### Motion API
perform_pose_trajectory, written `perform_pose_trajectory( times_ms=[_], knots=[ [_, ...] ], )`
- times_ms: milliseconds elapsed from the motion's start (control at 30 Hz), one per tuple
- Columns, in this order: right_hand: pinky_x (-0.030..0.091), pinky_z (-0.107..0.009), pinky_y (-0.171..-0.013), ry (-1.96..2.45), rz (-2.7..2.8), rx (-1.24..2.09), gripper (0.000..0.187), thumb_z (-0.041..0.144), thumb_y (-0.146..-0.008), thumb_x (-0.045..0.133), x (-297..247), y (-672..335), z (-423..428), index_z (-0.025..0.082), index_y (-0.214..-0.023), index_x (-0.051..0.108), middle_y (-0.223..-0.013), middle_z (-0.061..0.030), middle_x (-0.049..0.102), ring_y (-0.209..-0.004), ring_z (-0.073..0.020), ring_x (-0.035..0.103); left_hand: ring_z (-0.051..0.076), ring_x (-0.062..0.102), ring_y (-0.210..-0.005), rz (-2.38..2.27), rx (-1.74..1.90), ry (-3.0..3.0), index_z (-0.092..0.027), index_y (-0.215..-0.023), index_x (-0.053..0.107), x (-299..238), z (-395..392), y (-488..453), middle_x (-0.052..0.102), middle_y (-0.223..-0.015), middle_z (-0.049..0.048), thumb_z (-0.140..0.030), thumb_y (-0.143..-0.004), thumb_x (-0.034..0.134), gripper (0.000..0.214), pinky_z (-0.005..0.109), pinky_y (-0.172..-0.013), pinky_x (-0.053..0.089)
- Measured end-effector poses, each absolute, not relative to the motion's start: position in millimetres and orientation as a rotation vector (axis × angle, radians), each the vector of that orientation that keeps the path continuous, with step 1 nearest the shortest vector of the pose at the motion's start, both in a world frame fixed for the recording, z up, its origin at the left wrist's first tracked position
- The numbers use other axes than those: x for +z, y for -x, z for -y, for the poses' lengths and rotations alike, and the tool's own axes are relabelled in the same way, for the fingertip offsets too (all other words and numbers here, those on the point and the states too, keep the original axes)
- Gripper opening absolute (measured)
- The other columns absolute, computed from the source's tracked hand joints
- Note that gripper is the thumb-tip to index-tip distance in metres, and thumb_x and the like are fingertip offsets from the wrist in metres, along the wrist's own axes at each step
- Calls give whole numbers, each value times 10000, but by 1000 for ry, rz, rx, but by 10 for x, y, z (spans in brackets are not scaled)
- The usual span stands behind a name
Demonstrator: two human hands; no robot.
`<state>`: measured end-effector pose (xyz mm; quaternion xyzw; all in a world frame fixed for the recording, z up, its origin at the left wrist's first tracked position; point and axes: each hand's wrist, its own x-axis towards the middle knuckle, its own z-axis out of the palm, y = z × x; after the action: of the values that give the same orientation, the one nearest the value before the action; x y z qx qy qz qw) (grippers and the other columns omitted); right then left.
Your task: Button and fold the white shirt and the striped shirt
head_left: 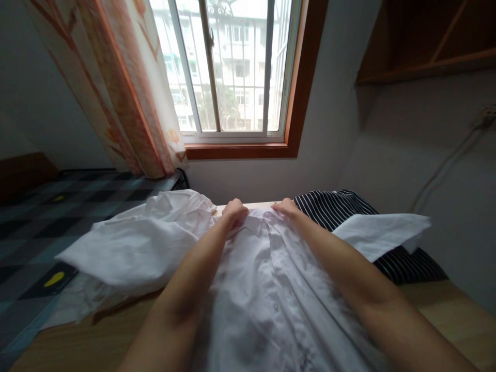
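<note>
A white button-up shirt [256, 274] lies front side up along the wooden table, its collar at the far end and its button strip running towards me. My left hand [235, 211] is closed on the left side of the collar. On the collar's right side, my right hand [285, 207] grips the cloth too. Both arms stretch out over the shirt. One white sleeve [382, 232] sticks out to the right past my right forearm, resting over black-and-white striped cloth [329, 206]. My fingertips are partly hidden by the hands and fabric.
A heap of white cloth [143, 243] lies left on the wooden table [457, 315]. Beyond it is a bed with a checked cover [23, 232]. A curtain [127, 93] hangs beside the window [236, 72]. A wooden shelf [422, 67] and a cable [442, 165] are on the right wall.
</note>
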<state>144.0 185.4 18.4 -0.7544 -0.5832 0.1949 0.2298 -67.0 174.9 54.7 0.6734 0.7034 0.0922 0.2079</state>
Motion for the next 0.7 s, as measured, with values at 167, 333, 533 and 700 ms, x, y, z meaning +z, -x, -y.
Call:
perform_pose_trajectory(
  times_ms=[167,333,533,700],
  knots=[
    [533,-404,-714,2186,1563,502,287,248,-674,682,195,-1442,-1832,103,-920,710,-936,-227,697,-930,-361,678,176,651,-690,-1869,234,-1999,-117,-760,727,628,-1780,713,683,-687,41,-126,-614,709,148,205,-571,446],
    [524,-449,-788,2191,1536,482,340,337,-709,691,287,-1411,-1732,135,-982,715,-1056,-225,681,-1016,-375,649,203,652,-907,-1799,387,-2275,-205,-934,722,736,-1726,689,717,-933,54,-94,-695,643,275,244,-784,476],
    [480,-430,-885,2039,1519,398,119,182,-743,655,401,-1435,-1708,198,-845,714,-1036,-159,692,-1058,-334,626,295,673,-938,-2057,328,-2474,-162,-1059,667,778,-1742,665,699,-952,161,-126,-806,587,267,343,-800,494],
    [492,-353,-870,1865,1451,491,123,218,-803,627,403,-1408,-1795,187,-916,663,-982,-116,694,-995,-260,647,305,639,-986,-2159,408,-2516,-126,-1092,641,713,-1723,653,672,-1027,191,-73,-854,447,312,377,-802,477]
  ],
)
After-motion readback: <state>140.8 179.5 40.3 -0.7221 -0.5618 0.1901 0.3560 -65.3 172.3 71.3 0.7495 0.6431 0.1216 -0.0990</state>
